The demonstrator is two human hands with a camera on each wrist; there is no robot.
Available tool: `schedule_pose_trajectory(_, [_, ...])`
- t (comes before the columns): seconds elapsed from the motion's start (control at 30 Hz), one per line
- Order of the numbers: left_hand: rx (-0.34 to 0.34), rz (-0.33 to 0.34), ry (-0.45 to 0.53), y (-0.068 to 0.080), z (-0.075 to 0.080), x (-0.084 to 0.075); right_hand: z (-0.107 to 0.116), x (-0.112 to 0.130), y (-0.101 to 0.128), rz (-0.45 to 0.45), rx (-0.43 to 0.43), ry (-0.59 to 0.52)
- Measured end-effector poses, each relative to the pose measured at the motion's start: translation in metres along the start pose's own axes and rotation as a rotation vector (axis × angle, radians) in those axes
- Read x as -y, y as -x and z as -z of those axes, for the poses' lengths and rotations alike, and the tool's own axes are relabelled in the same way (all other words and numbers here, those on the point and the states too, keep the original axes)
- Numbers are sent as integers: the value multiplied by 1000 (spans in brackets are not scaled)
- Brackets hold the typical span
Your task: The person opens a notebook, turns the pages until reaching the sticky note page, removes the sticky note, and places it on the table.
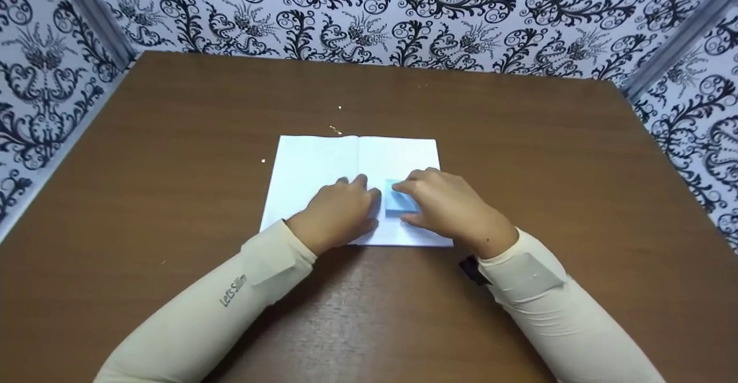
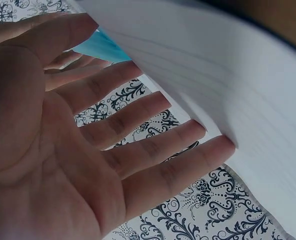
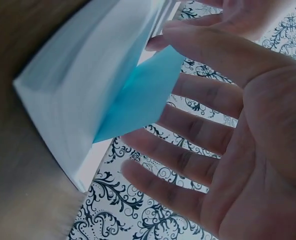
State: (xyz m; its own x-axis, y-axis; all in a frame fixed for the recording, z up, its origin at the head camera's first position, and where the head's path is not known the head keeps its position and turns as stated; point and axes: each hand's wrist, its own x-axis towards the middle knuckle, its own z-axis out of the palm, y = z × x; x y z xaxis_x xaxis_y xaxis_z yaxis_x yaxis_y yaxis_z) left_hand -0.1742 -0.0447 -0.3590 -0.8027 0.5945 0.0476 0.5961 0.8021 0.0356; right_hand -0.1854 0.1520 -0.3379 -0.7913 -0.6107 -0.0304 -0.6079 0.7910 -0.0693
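I see the small light-blue paper square (image 1: 399,201) lying on the open white notebook (image 1: 314,161), right of its spine, between my flat left hand (image 1: 341,213) and right hand (image 1: 447,207), whose straight fingers rest on it.

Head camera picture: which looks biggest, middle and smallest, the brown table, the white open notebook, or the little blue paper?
1. The brown table looks biggest; it fills most of the view.
2. The white open notebook comes next, lying on the table.
3. The blue paper looks smallest, though the right hand hides part of it.
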Motion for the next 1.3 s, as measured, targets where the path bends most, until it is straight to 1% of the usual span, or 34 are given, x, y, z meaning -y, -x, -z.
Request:
schedule_pose_trajectory(0.1, [-11, 7, 15, 1, -1, 0, -2, -1, 0, 23, -21, 31])
schedule_pose_trajectory(0.23, [-7, 24, 29, 1, -2, 1, -2, -2, -2, 23, -40, 26])
schedule_pose_trajectory(0.43, [-3, 0, 33, -1, -2, 2, -1, -5, 0, -37, -40, -18])
schedule_pose_trajectory(0.63, [26, -5, 28, -2, -1, 1, 0, -8, 2, -73, -87, -52])
schedule_pose_trajectory(0.83, [16, -9, 27, -1, -1, 2, 4, -11, 1, -131, -123, -93])
schedule_pose_trajectory(1.07, [27, -13, 11, -1, 0, 2, 10, -18, 0, -204, -169, -124])
schedule_pose_trajectory(1.3, [1, -30, -5, 2, -2, 2, 13, -19, 0, -250, -185, -131])
